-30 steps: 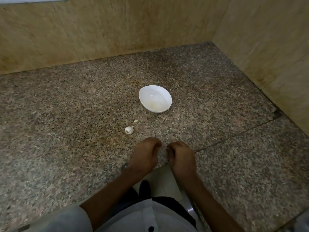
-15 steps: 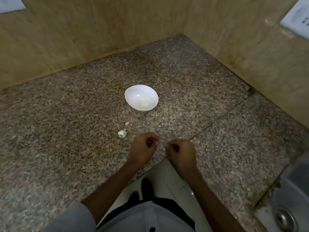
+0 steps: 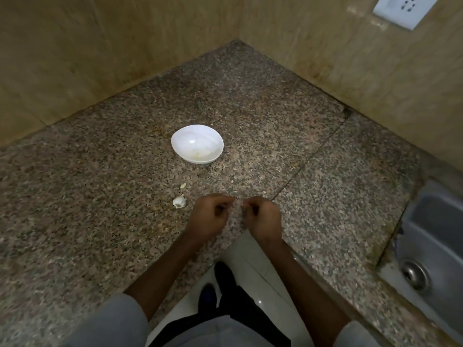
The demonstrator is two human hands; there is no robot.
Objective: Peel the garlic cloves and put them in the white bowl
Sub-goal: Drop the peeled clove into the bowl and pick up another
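Two bits of garlic lie on the speckled tabletop (image 3: 100, 196): a garlic chunk (image 3: 179, 202) with its papery skin on, at about 7 o'clock from the white bowl (image 3: 197, 144), and a small pale scrap (image 3: 183, 185) between chunk and bowl, either a clove or a peel. A faint yellowish smear shows low in the bowl; I cannot tell whether it is peeled cloves. My guess is that the task is partway at most, with the chunk yet to be split and peeled.

At 5 to 6 o'clock from the bowl the left hand (image 3: 210, 216) and right hand (image 3: 263, 217) hover just above the tabletop's front edge. The fingers (image 3: 223, 200) of both are curled inward, tips almost meeting — a peeling posture, though whether they pinch a clove is hidden.

Compared with half a second ago, the hands have drawn closer together. The view has swung too: more of the sink (image 3: 431, 246) shows at 4 o'clock and the wall socket (image 3: 400, 11) at 1 o'clock. Bowl, scrap and chunk keep their arrangement.
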